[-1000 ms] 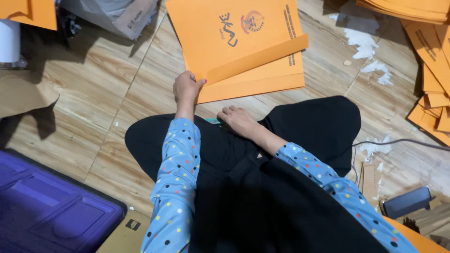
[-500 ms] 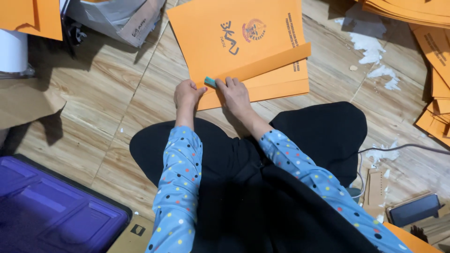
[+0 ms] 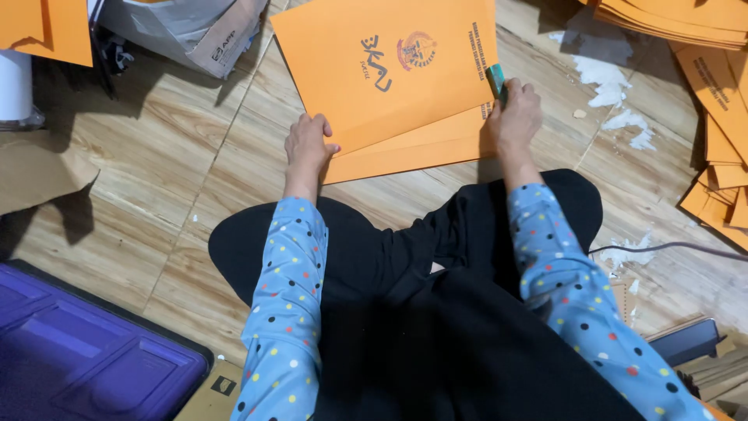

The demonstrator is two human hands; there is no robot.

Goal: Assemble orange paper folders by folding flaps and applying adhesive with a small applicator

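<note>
An orange printed folder (image 3: 389,70) lies on the wooden floor in front of my crossed legs, its lower flap folded up over a second orange sheet (image 3: 421,148) beneath it. My left hand (image 3: 306,146) presses on the folder's lower left corner, fingers curled over the edge. My right hand (image 3: 514,117) sits at the folder's right edge and grips a small teal tool (image 3: 495,78), held against the fold.
Stacks of orange folders (image 3: 725,132) lie at the right and top right. White paper scraps (image 3: 615,93) dot the floor. A purple plastic tray (image 3: 70,351) sits at lower left, a cardboard box (image 3: 187,31) at top left, a cable (image 3: 670,248) at right.
My right hand has slid with the teal tool from the folder's lower left, beside my left hand, to its right edge. My left hand has stayed on the corner.
</note>
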